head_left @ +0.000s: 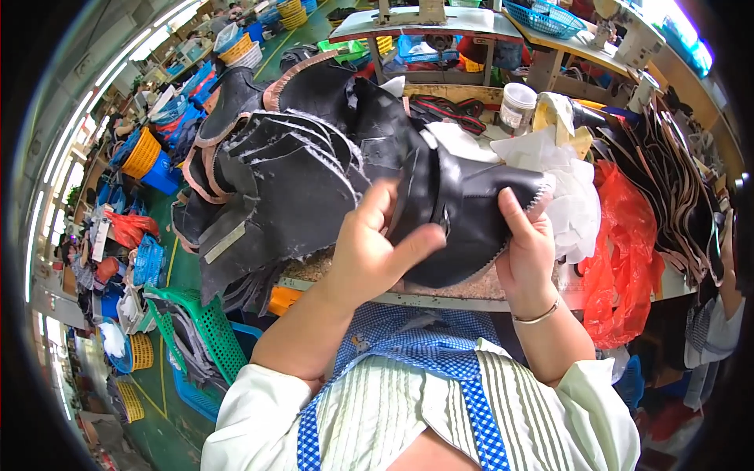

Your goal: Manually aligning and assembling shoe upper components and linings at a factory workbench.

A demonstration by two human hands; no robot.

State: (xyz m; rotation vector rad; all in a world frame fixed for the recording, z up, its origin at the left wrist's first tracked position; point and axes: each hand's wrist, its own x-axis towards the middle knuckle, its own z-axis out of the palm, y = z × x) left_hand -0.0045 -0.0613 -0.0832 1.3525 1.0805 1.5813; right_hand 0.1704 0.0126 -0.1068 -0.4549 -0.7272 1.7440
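Note:
A black leather boot upper [475, 212] is held up above the table's front edge. It has a strap across it, and pale zigzag stitching runs along its right and lower edges. My right hand [528, 243] grips its right side, with the thumb on top near the stitching and the other fingers partly hidden. My left hand [377, 247], slightly blurred, is closed around the left edge. Its thumb lies across the front by the strap, and its fingertips are partly hidden. Left of it lies a pile of black leather pieces [302, 196] with fuzzy pale edges.
A clear jar [517, 107] stands behind the work, near white sheets [569, 192]. A red plastic bag [616, 251] hangs over the table's right side, beside stacked black strips [664, 173]. A green basket [200, 334] stands at lower left. Sewing machines [432, 9] are at the back.

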